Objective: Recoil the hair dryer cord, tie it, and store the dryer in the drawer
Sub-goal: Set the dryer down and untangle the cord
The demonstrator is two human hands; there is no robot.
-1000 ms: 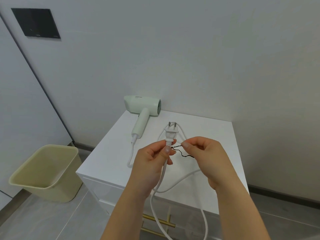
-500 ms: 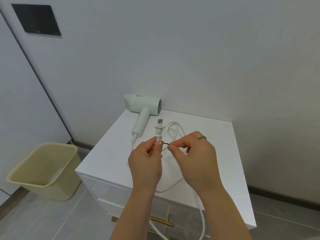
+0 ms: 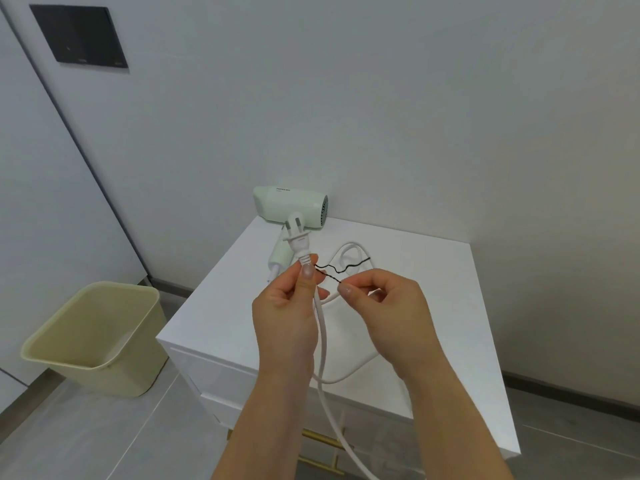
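At the back of the cabinet [image 3: 433, 271], the dryer's [image 3: 291, 207] grip is partly hidden behind the plug [image 3: 298, 239] and the left hand [image 3: 285, 317], and its printed lettering is too small to read. In front of the cabinet the cord [image 3: 320, 341] runs off the bottom edge, and both forearms cover much of the gold drawer handle [image 3: 317, 437]. One end of the black tie [image 3: 337, 270] disappears inside the right hand's [image 3: 391, 313] pinch.

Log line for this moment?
left hand: grips plug | right hand: pinches black tie | cord: uncoiled | dryer: on cabinet

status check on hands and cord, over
Left hand grips cord at plug. Right hand pinches black tie. Cord loose, untied; dryer on cabinet. Nothing in the way.
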